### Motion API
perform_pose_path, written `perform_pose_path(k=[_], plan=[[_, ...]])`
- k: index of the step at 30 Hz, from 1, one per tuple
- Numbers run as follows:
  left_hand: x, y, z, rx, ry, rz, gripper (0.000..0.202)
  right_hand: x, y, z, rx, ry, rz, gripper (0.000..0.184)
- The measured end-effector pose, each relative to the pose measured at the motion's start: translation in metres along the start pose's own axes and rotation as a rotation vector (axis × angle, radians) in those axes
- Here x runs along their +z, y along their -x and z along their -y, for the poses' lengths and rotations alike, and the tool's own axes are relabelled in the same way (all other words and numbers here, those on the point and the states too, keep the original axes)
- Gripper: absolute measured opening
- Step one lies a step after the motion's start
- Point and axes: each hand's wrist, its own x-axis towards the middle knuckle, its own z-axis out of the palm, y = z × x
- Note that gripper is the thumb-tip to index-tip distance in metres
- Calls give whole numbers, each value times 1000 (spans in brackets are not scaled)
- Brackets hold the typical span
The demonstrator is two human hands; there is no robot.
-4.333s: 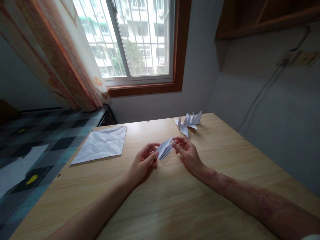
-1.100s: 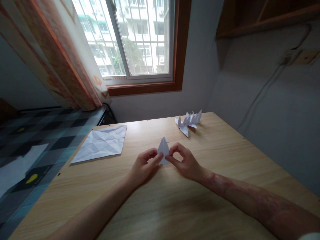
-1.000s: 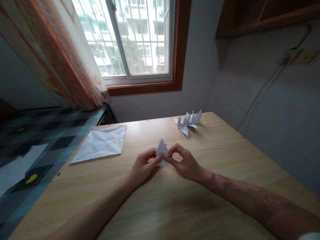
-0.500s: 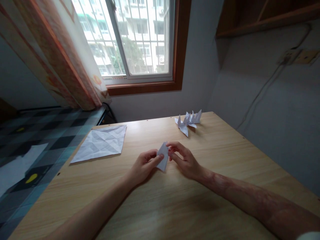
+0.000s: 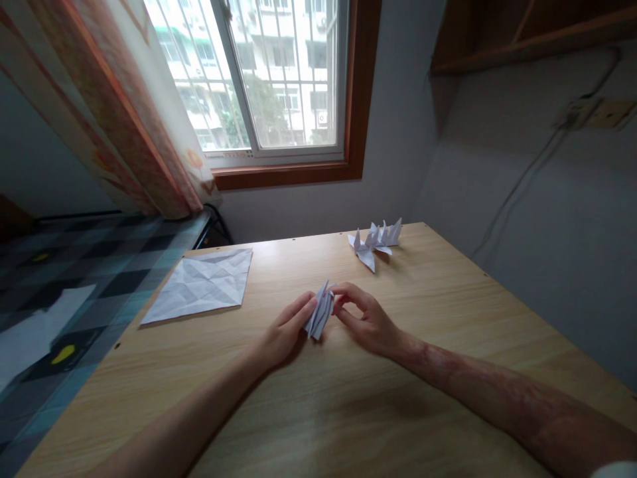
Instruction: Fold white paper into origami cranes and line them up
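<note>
A small folded white paper piece (image 5: 319, 312) stands on edge on the wooden desk (image 5: 348, 411) between both hands. My left hand (image 5: 286, 328) lies with its fingers stretched along the paper's left side, pressing against it. My right hand (image 5: 363, 318) has curled fingers pinching the paper's upper right end. The paper's folds are narrow and pointed, tilted toward the far right.
Several finished white paper cranes (image 5: 375, 240) sit at the desk's far edge. A creased, unfolded white sheet (image 5: 202, 285) lies at the far left. A checked bed (image 5: 60, 292) runs along the left, a window (image 5: 269, 79) and curtain (image 5: 124, 113) lie behind.
The paper went from an upright pointed shape pinched by both hands to a flatter, narrower fold lying lower. My left fingers have straightened along it; my right hand shifted slightly up.
</note>
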Motion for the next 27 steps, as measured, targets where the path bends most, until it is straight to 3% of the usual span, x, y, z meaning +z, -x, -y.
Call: perform_pose_path(k=[4,7,19,24,27], plan=[[1,2,3,-152,230,67,36,1,-2,-3,-27,48,-91,12],[1,1,4,-101,242,-2,34,1,-3,-2,-18,53,-118,10],[-7,-4,9,173,-57,-151,20,0,-4,1,-35,63,-157,4],[-8,-3,7,224,-120,-131,17,2,-2,-3,4,-8,-151,5],[-6,-2,7,187,-88,-105,18,3,-1,-5,38,-41,-145,10]])
